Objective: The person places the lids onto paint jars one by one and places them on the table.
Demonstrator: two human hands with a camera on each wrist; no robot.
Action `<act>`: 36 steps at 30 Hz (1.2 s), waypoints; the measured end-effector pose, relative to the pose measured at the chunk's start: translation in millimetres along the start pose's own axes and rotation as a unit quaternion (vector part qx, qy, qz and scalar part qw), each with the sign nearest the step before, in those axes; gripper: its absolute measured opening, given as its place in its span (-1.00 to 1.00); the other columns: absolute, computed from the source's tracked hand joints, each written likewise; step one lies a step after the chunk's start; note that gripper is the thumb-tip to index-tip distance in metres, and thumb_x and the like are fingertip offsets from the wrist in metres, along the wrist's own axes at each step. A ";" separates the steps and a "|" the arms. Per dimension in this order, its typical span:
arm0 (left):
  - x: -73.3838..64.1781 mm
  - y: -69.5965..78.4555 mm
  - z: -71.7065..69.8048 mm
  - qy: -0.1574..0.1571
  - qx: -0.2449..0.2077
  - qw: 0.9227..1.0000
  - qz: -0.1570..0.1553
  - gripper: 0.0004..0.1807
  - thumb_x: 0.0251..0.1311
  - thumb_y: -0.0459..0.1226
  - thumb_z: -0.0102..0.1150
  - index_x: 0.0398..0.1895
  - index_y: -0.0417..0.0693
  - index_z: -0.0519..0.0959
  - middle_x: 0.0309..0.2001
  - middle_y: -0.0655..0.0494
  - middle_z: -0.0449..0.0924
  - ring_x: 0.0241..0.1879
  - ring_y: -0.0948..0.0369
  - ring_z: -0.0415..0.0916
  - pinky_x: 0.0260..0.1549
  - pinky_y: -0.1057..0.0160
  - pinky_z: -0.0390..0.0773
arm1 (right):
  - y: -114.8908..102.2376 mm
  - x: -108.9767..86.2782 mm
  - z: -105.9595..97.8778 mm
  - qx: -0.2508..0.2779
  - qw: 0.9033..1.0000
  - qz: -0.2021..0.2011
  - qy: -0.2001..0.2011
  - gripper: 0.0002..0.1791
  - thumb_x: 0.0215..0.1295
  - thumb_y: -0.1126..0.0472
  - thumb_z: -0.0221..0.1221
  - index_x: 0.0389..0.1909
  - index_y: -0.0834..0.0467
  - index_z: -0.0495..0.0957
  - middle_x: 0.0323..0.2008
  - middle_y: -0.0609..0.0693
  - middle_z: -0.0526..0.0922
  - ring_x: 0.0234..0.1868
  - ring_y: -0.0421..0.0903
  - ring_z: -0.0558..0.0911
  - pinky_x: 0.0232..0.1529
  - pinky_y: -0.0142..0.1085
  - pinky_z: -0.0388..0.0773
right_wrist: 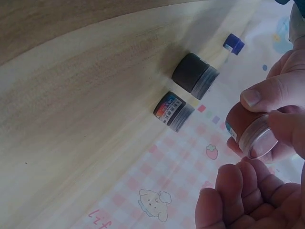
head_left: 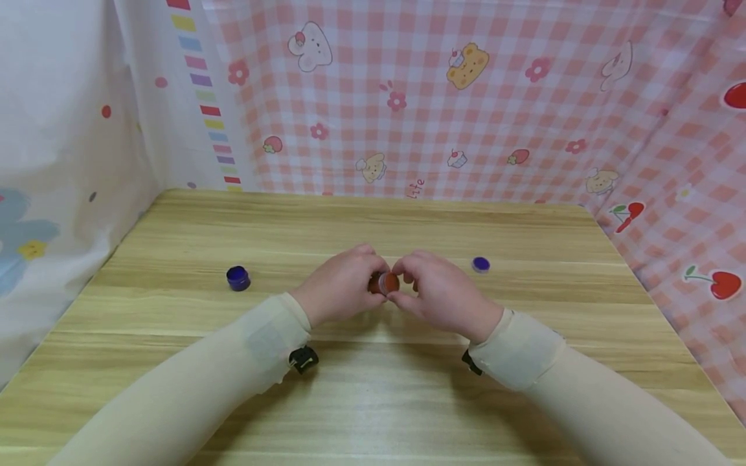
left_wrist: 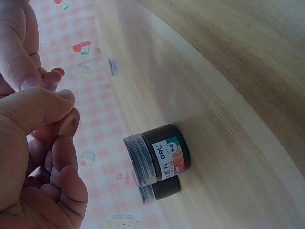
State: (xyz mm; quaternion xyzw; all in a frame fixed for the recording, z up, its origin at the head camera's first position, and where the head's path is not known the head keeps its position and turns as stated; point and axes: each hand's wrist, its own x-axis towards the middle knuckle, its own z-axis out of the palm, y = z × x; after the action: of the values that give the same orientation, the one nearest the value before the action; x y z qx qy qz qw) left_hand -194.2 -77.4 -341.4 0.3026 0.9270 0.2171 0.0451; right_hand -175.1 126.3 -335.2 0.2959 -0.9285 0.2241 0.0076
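Observation:
In the head view a small reddish-brown paint jar (head_left: 389, 283) is held off the table between both hands. The left hand (head_left: 344, 285) grips the jar's body, thumb on one side and fingers on the other. At the clear lid (right_wrist: 259, 138), the thumb and fingertips of the right hand (head_left: 440, 294) pinch the rim. Seen from the left wrist, the brown jar (left_wrist: 70, 121) is mostly hidden by fingers. Two dark lidded jars, one a labelled jar (left_wrist: 164, 152) and the other a smaller-looking jar (right_wrist: 172, 110), stand on the table, masked by the hands in the head view.
An open blue paint jar (head_left: 237, 279) stands at the left on the wooden table (head_left: 373, 401). To the right of the hands lies its likely match, a round blue lid (head_left: 480, 264). A checked pink cloth (head_left: 408, 129) hangs behind the table.

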 end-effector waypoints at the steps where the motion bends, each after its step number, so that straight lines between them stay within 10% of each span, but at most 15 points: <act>1: -0.1 0.3 -0.2 -0.001 0.000 1.000 -0.001 -0.81 0.29 -0.19 0.44 -0.11 -0.05 0.73 -0.21 0.15 0.51 -0.27 0.24 0.49 -0.25 0.31 0.57 | -0.4 0.0 -0.2 0.000 1.000 0.002 -0.001 -0.75 0.33 0.10 0.44 -0.10 0.13 0.68 -0.17 0.01 0.71 -0.15 -0.03 0.65 -0.13 -0.21 0.63; 36: 0.4 1.3 0.6 -0.005 -0.005 1.000 -0.007 -0.84 0.28 -0.20 0.44 -0.15 -0.05 0.72 -0.22 0.13 0.49 -0.29 0.23 0.48 -0.27 0.30 0.55 | -1.6 0.1 3.0 -0.003 1.000 0.012 0.002 -0.76 0.31 0.09 0.43 -0.16 0.14 0.66 -0.32 0.04 0.61 -0.34 -0.13 0.50 -0.34 -0.31 0.49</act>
State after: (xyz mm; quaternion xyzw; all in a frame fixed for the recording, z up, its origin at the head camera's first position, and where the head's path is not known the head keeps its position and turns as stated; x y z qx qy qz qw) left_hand -193.7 -76.0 -341.3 0.2966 0.9279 0.2196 0.0527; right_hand -174.0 123.8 -337.2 0.2838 -0.9328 0.2222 0.0073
